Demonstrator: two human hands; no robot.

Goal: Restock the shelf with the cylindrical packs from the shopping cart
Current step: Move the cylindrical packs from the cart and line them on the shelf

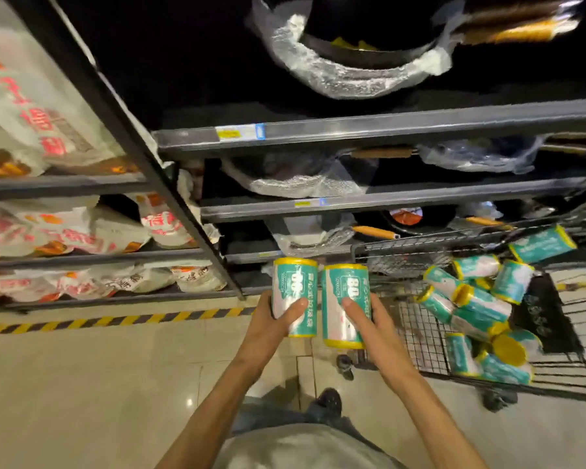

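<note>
My left hand (271,319) grips one teal and white cylindrical pack (295,286) with yellow ends, held upright. Beside it my right hand (369,319) grips a second upright pack (344,299) of the same kind. Both packs are raised in front of the lower shelves (369,199) of a dark metal rack. To the right stands the wire shopping cart (420,330), with several more teal packs (477,309) lying in a heap inside it.
Wrapped pans and wooden-handled cookware fill the rack's shelves (352,66). White and red printed bags (48,228) fill the rack on the left. A yellow and black hazard stripe (115,320) runs along the tiled floor. My shoe (329,399) is below.
</note>
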